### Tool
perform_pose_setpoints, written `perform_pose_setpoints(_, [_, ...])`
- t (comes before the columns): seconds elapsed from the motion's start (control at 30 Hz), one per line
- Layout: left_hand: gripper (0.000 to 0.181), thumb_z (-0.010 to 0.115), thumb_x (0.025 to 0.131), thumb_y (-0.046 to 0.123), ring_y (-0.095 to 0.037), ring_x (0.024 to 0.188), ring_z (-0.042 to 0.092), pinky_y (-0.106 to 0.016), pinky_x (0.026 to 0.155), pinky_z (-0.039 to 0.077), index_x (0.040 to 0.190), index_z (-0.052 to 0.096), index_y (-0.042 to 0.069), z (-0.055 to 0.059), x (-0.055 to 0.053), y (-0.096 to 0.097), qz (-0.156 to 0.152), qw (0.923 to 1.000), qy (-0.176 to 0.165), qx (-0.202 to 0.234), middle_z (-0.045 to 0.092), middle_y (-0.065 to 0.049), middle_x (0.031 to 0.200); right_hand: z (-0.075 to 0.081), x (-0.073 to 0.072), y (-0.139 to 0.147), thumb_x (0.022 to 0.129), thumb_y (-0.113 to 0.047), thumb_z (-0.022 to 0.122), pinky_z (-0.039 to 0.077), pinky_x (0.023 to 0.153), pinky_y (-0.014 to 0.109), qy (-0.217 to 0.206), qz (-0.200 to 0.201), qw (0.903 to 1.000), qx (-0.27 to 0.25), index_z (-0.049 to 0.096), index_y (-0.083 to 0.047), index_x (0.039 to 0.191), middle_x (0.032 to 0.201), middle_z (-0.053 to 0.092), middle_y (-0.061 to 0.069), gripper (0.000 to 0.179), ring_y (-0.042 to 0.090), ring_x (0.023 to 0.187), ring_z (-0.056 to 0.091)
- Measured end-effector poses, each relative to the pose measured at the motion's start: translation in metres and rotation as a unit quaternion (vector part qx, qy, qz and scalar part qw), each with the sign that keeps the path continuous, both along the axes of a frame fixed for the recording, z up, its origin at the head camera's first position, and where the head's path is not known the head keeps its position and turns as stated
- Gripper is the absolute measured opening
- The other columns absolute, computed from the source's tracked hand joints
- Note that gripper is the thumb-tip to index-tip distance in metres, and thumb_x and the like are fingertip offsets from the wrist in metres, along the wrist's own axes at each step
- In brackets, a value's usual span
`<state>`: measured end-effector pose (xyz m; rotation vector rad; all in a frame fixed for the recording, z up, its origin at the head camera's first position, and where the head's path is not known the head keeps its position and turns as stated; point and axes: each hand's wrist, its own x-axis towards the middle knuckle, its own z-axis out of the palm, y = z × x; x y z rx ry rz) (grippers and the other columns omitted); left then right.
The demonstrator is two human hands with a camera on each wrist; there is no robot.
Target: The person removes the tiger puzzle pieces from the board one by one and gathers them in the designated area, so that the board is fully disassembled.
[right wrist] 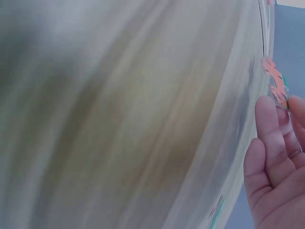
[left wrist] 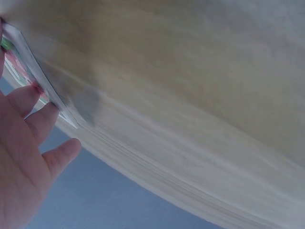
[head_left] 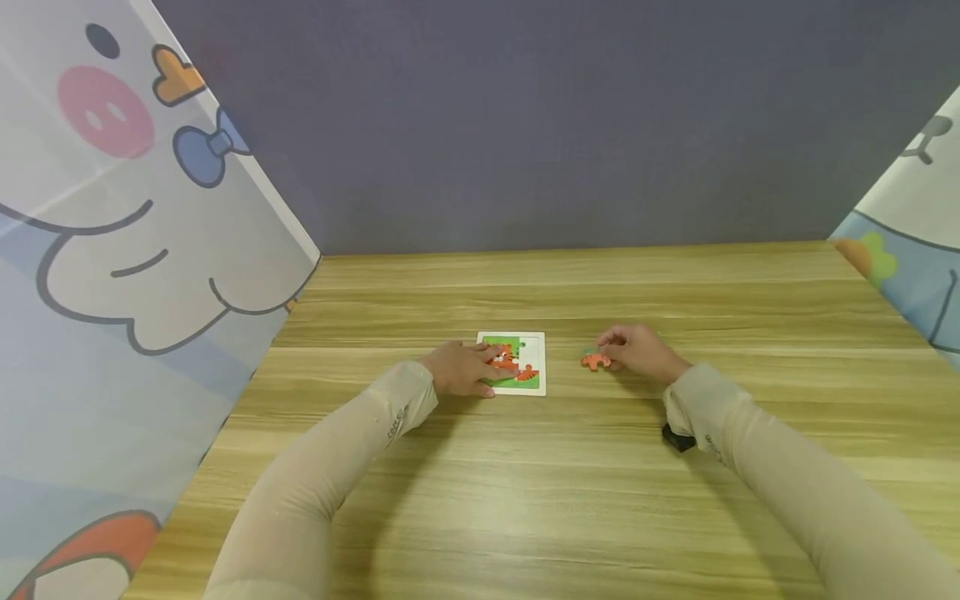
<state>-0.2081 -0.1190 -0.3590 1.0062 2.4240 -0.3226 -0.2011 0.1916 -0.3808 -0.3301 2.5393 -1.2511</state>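
Observation:
A square jigsaw puzzle [head_left: 542, 363] with a white frame lies on the table, showing an orange striped animal on green. Its upper right part shows bare white. My left hand [head_left: 467, 369] rests on the left side of this puzzle with fingers spread, covering part of the picture. In the left wrist view, fingertips [left wrist: 51, 109] lie at the frame's edge. To the right of the puzzle, my right hand [head_left: 636, 350] pinches an orange striped puzzle piece [head_left: 595, 361] with some green on it. The right wrist view shows this piece [right wrist: 275, 82] held by its end between thumb and fingers.
Another puzzle piece with green on it [right wrist: 217, 213] lies on the table by the right hand, mostly hidden in the head view. A small black object [head_left: 678, 437] is under the right cuff. Behind the wooden table [head_left: 510, 483] stands a dark grey wall [head_left: 570, 125].

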Motion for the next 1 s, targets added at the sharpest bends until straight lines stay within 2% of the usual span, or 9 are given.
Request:
perform_pose_setpoints(0.27, [0.059, 0.047, 0.106, 0.044, -0.033, 0.156, 0.025, -0.057, 0.122, 0.032, 0.161, 0.029, 0.035, -0.002, 0.001, -0.003, -0.004, 0.9999, 0.011, 0.003, 0.018, -0.013, 0.17, 0.002, 0.003, 0.022, 0.102, -0.005, 0.053, 0.06, 0.072, 0.025, -0.008, -0.014, 0.9999, 0.001, 0.06, 0.015, 0.123, 0.101, 0.069, 0.017, 0.029, 0.008, 0.078, 0.068])
perform_pose_setpoints(0.43, [0.059, 0.048, 0.105, 0.044, -0.031, 0.157, 0.025, -0.054, 0.121, 0.036, 0.161, 0.03, 0.036, 0.002, 0.001, 0.0, 0.0, 0.9999, 0.01, -0.001, 0.018, -0.01, 0.171, 0.002, 0.002, 0.035, 0.103, -0.006, 0.054, 0.06, 0.072, 0.023, -0.015, -0.025, 0.9995, 0.008, 0.059, 0.016, 0.124, 0.097, 0.069, 0.012, 0.031, 0.006, 0.076, 0.067])
perform_pose_setpoints(0.53, [0.059, 0.049, 0.105, 0.044, -0.03, 0.156, 0.026, -0.052, 0.119, 0.038, 0.16, 0.031, 0.036, 0.003, 0.002, 0.002, 0.001, 0.9999, 0.01, -0.003, 0.018, -0.009, 0.171, 0.002, 0.001, 0.043, 0.103, -0.008, 0.054, 0.06, 0.073, 0.023, -0.034, -0.036, 0.9988, 0.005, 0.057, 0.016, 0.126, 0.098, 0.067, 0.01, 0.033, 0.004, 0.076, 0.066])
perform_pose_setpoints(0.77, [0.06, 0.048, 0.105, 0.045, -0.03, 0.157, 0.026, -0.053, 0.121, 0.035, 0.161, 0.03, 0.036, 0.002, 0.002, 0.002, 0.004, 0.9999, 0.011, -0.005, 0.018, -0.009, 0.171, 0.004, 0.001, 0.058, 0.105, -0.007, 0.053, 0.06, 0.072, 0.021, -0.073, -0.045, 0.9963, 0.0, 0.053, 0.017, 0.129, 0.104, 0.068, 0.009, 0.034, 0.001, 0.075, 0.066])
perform_pose_setpoints(1.0, [0.059, 0.048, 0.105, 0.045, -0.031, 0.157, 0.024, -0.054, 0.122, 0.032, 0.161, 0.029, 0.037, 0.0, 0.0, 0.002, 0.011, 0.9999, 0.002, -0.003, 0.016, -0.009, 0.171, 0.005, 0.004, 0.071, 0.105, -0.007, 0.052, 0.059, 0.07, 0.021, -0.123, -0.045, 0.9911, -0.022, 0.049, 0.018, 0.131, 0.093, 0.067, -0.005, 0.036, 0.0, 0.072, 0.067])
